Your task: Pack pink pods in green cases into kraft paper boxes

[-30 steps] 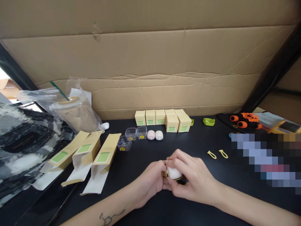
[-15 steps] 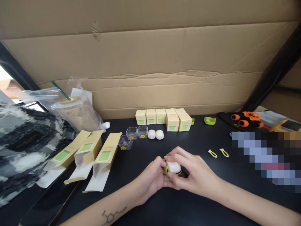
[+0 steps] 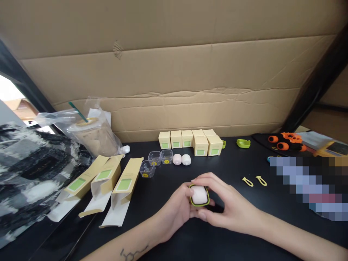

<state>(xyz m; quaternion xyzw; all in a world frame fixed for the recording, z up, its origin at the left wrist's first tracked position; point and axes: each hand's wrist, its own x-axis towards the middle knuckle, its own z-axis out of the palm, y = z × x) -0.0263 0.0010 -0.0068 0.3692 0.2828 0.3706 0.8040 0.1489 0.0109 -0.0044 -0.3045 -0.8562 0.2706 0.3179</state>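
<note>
In front of me, low in the middle, my left hand [image 3: 179, 205] grips a green-rimmed holder [image 3: 201, 205] with a pale, rounded-square case [image 3: 199, 194] sitting in it. The left thumb presses on the case's left edge, and other fingers lie underneath. My right hand [image 3: 227, 203] curves round the same holder from the right. Its index fingertip reaches the top rim and its thumb is at the bottom rim. Two yellow-green loops [image 3: 247, 182] lie to the right of that hand. Beyond the hands sit a pinkish rounded case [image 3: 177, 159] and a white one [image 3: 186, 160].
Several small cream boxes [image 3: 201, 145] stand at the cardboard wall [image 3: 174, 72]. Clear plastic cups [image 3: 147, 169] and opened long boxes [image 3: 127, 181] lie left. Beyond are a bagged drink [image 3: 92, 139], a green holder [image 3: 243, 143] and an orange-black toy [image 3: 288, 140].
The right thumb has slid off the pale case down to the bottom rim, so more of the case shows. The whole view has shifted slightly as the head moved.
</note>
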